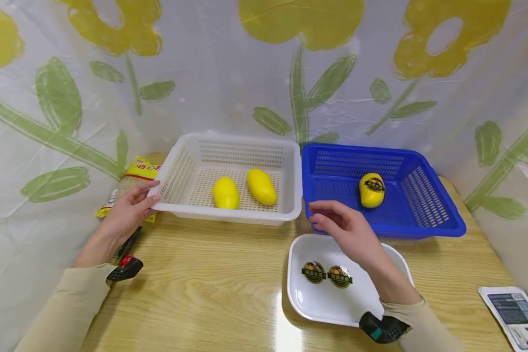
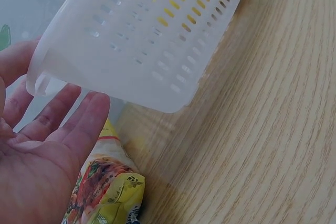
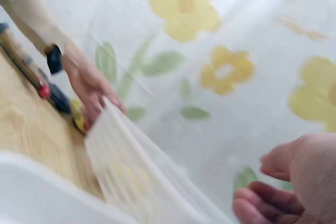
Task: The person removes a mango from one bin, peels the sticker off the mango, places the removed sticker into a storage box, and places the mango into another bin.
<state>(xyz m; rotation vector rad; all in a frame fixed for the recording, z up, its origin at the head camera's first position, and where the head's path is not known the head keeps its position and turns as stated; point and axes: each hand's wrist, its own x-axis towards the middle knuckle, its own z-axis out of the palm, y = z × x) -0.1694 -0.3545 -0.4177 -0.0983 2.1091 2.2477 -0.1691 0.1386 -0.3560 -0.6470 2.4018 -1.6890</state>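
Fruits [image 1: 226,193]: two plain yellow ones are laid side by side inside the white basket [image 1: 229,214], where they are kept from rolling by its walls.
White basket: it is set lengthwise along the worktop [image 1: 202,283], its wide mouth presumably turned upward so that the contents can be reached from above.
Left grip [image 1: 129,208]: it is placed at the left end of the white basket, with the rim pinched between the digits; the basket is probably being steadied or shifted this way, though how firmly cannot be told.
Right grip [image 1: 349,232]: it is poised just past the front right corner of the white basket, thumb and fingertips parted, fingers loosely bent, nothing held; both baskets can likely be reached from there.
Blue basket [image 1: 334,188]: it is stood just right of the white basket, seemingly so that two groups can be kept apart.
Labelled fruit [image 1: 370,199]: it is rested in the blue basket, right of the white basket, with its dark sticker turned up and easily seen.
Tray [image 1: 321,303]: it is put in front and to the right of the white basket, within easy reach, it seems, of the right grip.
Round labels [image 1: 314,272]: two are spread flat in the tray, slightly apart, perhaps so that each can be picked singly.
Bag [image 1: 143,171]: it is tucked left of the white basket, apparently out of the way.
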